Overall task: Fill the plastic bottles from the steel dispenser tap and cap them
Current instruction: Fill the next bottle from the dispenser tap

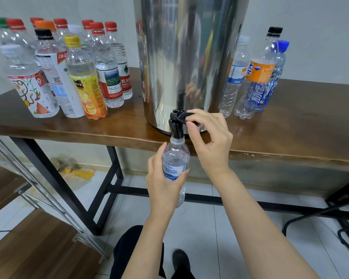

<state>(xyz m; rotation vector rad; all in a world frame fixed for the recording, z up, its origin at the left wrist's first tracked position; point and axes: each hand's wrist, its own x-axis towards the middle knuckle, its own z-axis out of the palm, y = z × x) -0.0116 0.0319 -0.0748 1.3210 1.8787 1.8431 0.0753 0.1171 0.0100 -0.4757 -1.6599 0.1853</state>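
A tall steel dispenser stands at the table's front edge, its black tap hanging over the edge. My left hand grips a clear uncapped bottle with a blue label below the table edge, its open neck right under the tap spout. My right hand pinches the tap's black lever between thumb and forefinger. Several capped bottles stand in a group left of the dispenser. Three more capped bottles stand to its right.
The brown wooden table has black metal legs. A wooden shelf with a metal frame is at lower left. A black chair frame stands at lower right. Tiled floor lies below, with my dark shoe on it.
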